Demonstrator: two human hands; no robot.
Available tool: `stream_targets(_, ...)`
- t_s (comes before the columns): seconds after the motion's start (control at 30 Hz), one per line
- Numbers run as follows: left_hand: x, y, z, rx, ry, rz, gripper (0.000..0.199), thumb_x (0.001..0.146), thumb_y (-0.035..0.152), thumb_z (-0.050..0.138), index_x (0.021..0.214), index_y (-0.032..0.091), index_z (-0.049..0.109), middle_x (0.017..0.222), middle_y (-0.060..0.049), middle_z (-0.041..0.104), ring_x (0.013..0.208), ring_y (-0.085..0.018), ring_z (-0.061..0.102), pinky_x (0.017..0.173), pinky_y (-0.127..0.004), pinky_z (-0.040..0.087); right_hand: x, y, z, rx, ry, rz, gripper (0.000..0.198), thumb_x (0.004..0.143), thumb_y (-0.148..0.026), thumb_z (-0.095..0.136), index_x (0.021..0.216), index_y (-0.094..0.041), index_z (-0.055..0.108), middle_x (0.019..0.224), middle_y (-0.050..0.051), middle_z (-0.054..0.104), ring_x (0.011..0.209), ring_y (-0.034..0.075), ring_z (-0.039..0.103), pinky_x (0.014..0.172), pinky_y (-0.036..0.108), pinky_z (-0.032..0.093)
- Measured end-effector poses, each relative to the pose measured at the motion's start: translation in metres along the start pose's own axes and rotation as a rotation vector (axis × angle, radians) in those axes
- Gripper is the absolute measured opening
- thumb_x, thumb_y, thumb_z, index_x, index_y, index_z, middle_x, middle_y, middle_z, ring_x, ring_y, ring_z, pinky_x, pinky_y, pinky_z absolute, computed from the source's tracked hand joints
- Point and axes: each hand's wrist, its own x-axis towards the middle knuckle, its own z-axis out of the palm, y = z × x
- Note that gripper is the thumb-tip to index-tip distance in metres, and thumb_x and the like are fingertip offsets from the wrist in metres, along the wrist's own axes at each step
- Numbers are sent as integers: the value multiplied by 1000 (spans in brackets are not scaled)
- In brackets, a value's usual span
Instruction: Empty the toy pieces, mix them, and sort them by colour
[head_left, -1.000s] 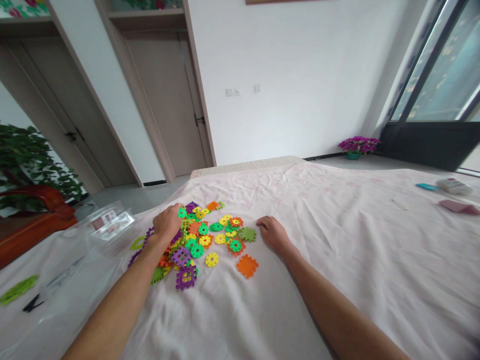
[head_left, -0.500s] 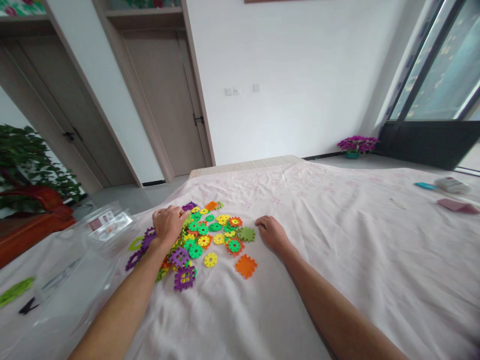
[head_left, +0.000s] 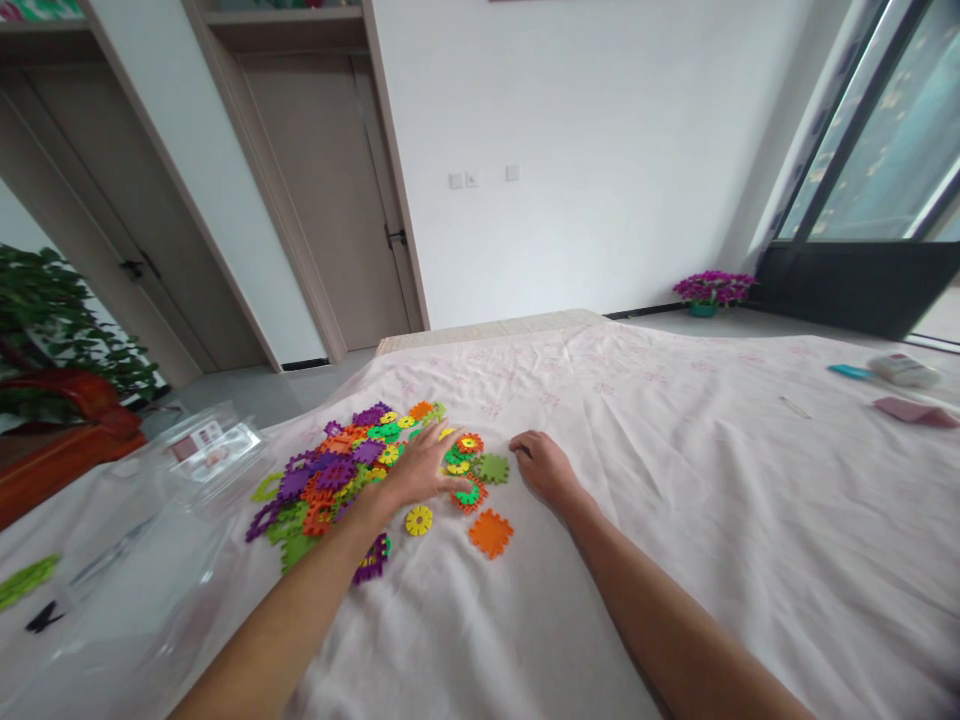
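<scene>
My left hand (head_left: 424,468) reaches over a pile of plastic building pieces with its fingers spread. Its fingertips are close to an orange-and-yellow piece (head_left: 470,443) and a green disc (head_left: 468,493) on an orange square. Purple squares (head_left: 336,472), green and orange ones lie heaped left of it. A notched yellow disc (head_left: 419,520) and an orange toothed square (head_left: 491,533) lie nearer me. My right hand (head_left: 544,460) rests on the cloth just right of a green toothed square (head_left: 493,468). Its fingers are curled in; whatever they may hold is hidden.
A pale patterned cloth (head_left: 675,480) covers the surface. On the left lie clear plastic packaging (head_left: 150,580), a box with a label (head_left: 217,450), a green piece (head_left: 28,582) and a black clip (head_left: 45,617). Far right are a blue item (head_left: 851,371) and a pink cloth (head_left: 915,411).
My left hand has moved right, from the pile's left side to its middle, and its fingers have spread. More purple and orange pieces now show on the left. The right hand has stayed put.
</scene>
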Motion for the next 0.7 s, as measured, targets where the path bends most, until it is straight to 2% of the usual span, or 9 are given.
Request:
stream_targets(0.13, 23, 27, 13, 12, -166, -96, 114, 56, 82, 65, 152, 34, 29, 164, -11, 11, 149, -40, 4, 116, -58, 15, 1, 1, 1, -10, -2, 2, 27, 82, -10, 49, 93, -18, 72, 102, 6, 71, 101, 17, 60, 95, 25, 40)
stream_targets(0.2, 34, 33, 17, 27, -242, -179, 114, 53, 82, 66, 150, 35, 31, 164, -12, 11, 148, -43, 2, 114, -62, 15, 1, 2, 2, -10, -4, 0, 27, 82, -10, 49, 93, -18, 72, 102, 6, 71, 101, 17, 60, 96, 26, 40)
stream_targets(0.27, 42, 33, 21, 44, -268, -232, 109, 55, 81, 65, 148, 35, 34, 162, -13, 18, 147, -43, 9, 113, -63, 18, 1, 3, 2, -8, -12, 0, 27, 82, -10, 49, 94, -19, 72, 102, 6, 71, 101, 17, 60, 96, 26, 40)
stream_targets(0.37, 45, 28, 23, 90, -201, -219, 92, 63, 75, 62, 143, 33, 42, 149, -13, 39, 139, -39, 31, 109, -55, 30, 1, 3, 2, -4, -28, 8, 26, 83, -11, 50, 94, -19, 72, 103, 5, 71, 100, 17, 61, 95, 26, 41)
stream_targets(0.43, 42, 25, 21, 117, -151, -208, 80, 67, 69, 62, 136, 32, 49, 138, -12, 48, 130, -36, 42, 104, -50, 37, 1, 3, 1, -4, -23, 6, 26, 83, -12, 50, 94, -19, 72, 102, 5, 71, 100, 17, 61, 95, 26, 41)
stream_targets(0.53, 33, 22, 18, 130, -106, -213, 66, 69, 56, 65, 128, 30, 55, 128, -11, 52, 122, -35, 47, 97, -46, 43, 1, 2, 1, -4, 5, -20, 26, 83, -11, 49, 92, -19, 72, 101, 5, 71, 99, 17, 61, 94, 25, 42)
stream_targets(0.7, 15, 15, 16, 105, 10, -151, 45, 71, 30, 65, 116, 29, 62, 113, -6, 57, 107, -25, 56, 94, -33, 45, 0, 0, 0, -3, -5, -39, 26, 81, -11, 49, 91, -19, 72, 100, 6, 71, 98, 17, 61, 94, 25, 42)
